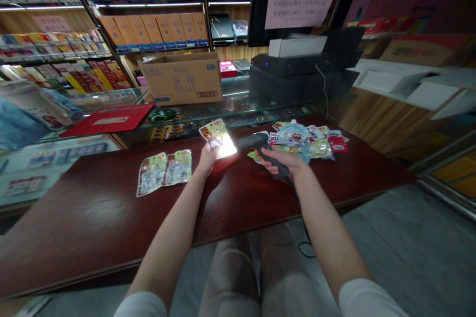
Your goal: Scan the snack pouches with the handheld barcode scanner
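My left hand (208, 158) grips a green and brown snack packet (214, 133) by its lower left side, tilted up above the table. Bright light from the scanner falls on the packet's lower right part. In my right hand (283, 162) is a black handheld barcode scanner (254, 142), its head pointing left at the packet and its cord hanging off the table edge. Two similar packets, one (151, 173) beside the other (178, 167), lie flat to the left. Right of the scanner sits a pile of mixed snack packets (316, 141), partly hidden behind my right hand.
The dark red table (111, 223) meets a glass counter behind. On that counter stand a cardboard box (184, 79), a green-lit mouse (162, 115), a red mat (109, 119) and a black register (303, 74). At far left is a white cup (33, 104). Stocked shelves rise behind.
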Tool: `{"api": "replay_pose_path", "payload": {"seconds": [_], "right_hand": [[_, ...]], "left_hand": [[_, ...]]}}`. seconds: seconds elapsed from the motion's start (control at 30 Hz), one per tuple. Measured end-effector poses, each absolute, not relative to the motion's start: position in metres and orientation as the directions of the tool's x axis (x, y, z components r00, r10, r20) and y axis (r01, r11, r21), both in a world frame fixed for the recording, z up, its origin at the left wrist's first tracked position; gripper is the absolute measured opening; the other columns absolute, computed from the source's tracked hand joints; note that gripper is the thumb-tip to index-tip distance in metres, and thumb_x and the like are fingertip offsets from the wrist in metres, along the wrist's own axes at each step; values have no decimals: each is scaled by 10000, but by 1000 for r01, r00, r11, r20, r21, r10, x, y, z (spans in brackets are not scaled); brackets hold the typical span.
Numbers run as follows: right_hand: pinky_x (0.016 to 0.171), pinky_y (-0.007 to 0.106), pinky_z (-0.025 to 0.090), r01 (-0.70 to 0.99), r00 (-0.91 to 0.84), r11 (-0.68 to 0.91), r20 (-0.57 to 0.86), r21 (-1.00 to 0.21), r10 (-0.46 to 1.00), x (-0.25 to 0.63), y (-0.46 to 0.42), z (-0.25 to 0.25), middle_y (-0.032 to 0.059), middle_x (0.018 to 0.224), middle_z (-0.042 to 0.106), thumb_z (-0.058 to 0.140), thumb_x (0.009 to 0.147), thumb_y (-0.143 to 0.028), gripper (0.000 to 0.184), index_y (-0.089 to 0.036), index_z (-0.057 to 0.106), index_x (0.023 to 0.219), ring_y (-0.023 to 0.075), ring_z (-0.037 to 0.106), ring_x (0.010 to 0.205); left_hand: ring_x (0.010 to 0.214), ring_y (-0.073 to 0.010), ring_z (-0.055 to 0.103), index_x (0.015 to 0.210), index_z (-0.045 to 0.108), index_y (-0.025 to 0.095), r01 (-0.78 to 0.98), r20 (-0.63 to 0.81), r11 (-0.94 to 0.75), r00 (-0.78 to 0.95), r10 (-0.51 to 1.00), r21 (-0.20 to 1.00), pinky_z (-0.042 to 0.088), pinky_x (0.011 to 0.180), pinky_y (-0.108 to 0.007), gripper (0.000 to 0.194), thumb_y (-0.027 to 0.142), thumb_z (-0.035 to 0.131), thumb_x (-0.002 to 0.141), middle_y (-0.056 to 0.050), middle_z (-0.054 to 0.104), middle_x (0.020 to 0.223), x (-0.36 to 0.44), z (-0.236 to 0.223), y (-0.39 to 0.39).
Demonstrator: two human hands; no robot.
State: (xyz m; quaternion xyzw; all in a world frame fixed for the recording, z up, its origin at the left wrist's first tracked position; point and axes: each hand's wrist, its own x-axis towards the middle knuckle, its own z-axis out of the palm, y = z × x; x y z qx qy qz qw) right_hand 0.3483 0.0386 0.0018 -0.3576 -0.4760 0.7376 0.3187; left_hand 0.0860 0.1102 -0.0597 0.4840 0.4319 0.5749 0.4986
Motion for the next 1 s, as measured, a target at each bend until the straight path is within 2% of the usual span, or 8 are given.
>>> {"api": "replay_pose_path", "payload": {"seconds": [0.13, 0.27, 0.37, 0.5, 0.6, 0.73, 0.87, 1.0], "right_hand": [[362, 164, 296, -142, -550, -352, -222, -925, 806, 350, 37, 5, -85, 552, 485, 794, 739, -552, 493, -203, 457, 826, 32, 347, 377], [352, 154, 273, -158, -560, -345, -204, -925, 803, 353, 37, 6, -87, 561, 483, 770, 761, -557, 474, -214, 468, 888, 37, 337, 371], [343, 149, 258, -183, -586, -337, -173, -923, 791, 355, 38, 5, -88, 560, 474, 739, 789, -558, 450, -215, 480, 920, 38, 324, 360], [339, 148, 258, -212, -611, -336, -144, -918, 778, 357, 38, 4, -87, 567, 475, 724, 804, -550, 439, -208, 497, 960, 37, 321, 354], [339, 150, 255, -225, -614, -333, -132, -916, 778, 357, 37, 5, -86, 571, 481, 713, 822, -528, 423, -206, 503, 999, 39, 320, 352], [341, 151, 251, -225, -623, -330, -125, -917, 772, 358, 37, 5, -87, 574, 479, 706, 828, -528, 422, -206, 496, 1002, 40, 323, 353], [346, 151, 267, -240, -613, -305, -100, -922, 784, 363, 38, 3, -92, 571, 470, 702, 821, -556, 424, -208, 477, 910, 35, 324, 354], [330, 154, 261, -275, -599, -280, -64, -920, 799, 369, 40, 4, -90, 557, 461, 705, 815, -581, 453, -211, 444, 814, 33, 313, 349]], "left_hand": [[981, -278, 712, 1081, 649, 119, -125, 140, -140, -9, 990, 982, 530, 944, -445, 506, 359, 755, 649, -142, 747, 1071, 85, -52, 105], [968, -303, 712, 996, 658, 121, 292, 110, -83, -77, 991, 953, 534, 904, -426, 329, 304, 675, 724, -157, 750, 1016, 70, -39, 102], [994, -343, 702, 1056, 647, 105, 672, 63, 29, -113, 992, 740, 527, 876, -432, 322, 262, 622, 776, -204, 734, 1038, 52, -26, 93], [1170, -430, 617, 1318, 530, 4, 937, 110, 116, -160, 981, 329, 476, 943, -519, 532, 235, 532, 838, -320, 651, 1205, 37, -15, 65], [1430, -452, 359, 1471, 421, 21, 992, 254, 49, -77, 964, 113, 315, 1109, -605, 632, 272, 477, 894, -323, 397, 1518, 41, -13, 46], [1526, -376, 176, 1545, 380, 224, 981, 42, -187, 185, 982, 41, 127, 1184, -646, 624, 453, 404, 965, -156, 270, 1638, 54, -14, 37], [1533, -397, 105, 1571, 317, 264, 987, -146, -163, 161, 976, -4, 184, 1127, -724, 680, 573, 345, 966, -119, 176, 1665, 50, -12, 34], [1538, -383, 106, 1556, 350, 268, 982, -147, -177, 166, 975, -64, 237, 1089, -752, 651, 568, 290, 982, -99, 196, 1663, 28, -10, 28]]}}
